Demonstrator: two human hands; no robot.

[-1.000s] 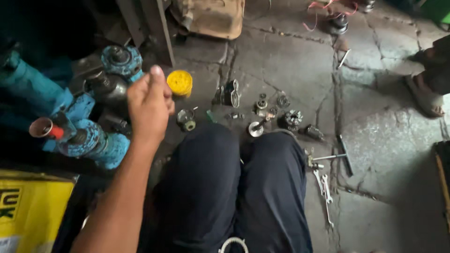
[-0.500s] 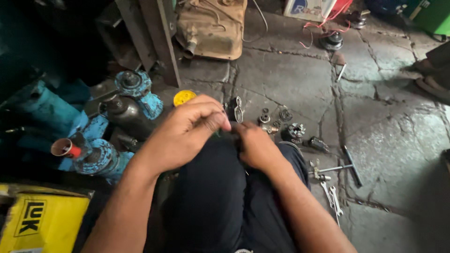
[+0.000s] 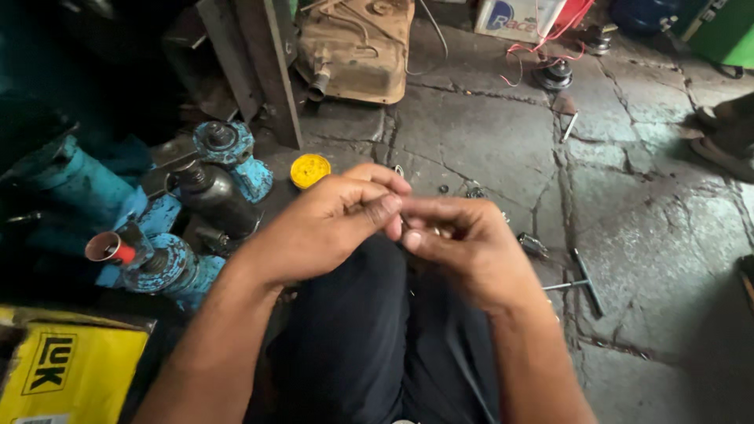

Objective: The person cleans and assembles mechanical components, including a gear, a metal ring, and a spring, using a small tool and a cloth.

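Something small is pinched between the fingertips of both hands, above the person's dark-trousered lap [image 3: 369,345]; it is almost wholly hidden, so its shape, direction and long axis cannot be told. The left hand [image 3: 326,224] is curled, thumb pressed toward the right hand [image 3: 463,247], whose fingers close around the same spot. Left of the hands, close by, stand blue cylindrical metal jacks [image 3: 157,259] and a yellow cardboard box [image 3: 63,369], crowding that side. Just beyond the left hand lies a round yellow tin lid [image 3: 311,169]. Right of the hands the cracked grey stone floor [image 3: 652,235] is more open, with a T-shaped metal wrench [image 3: 581,279] lying near.
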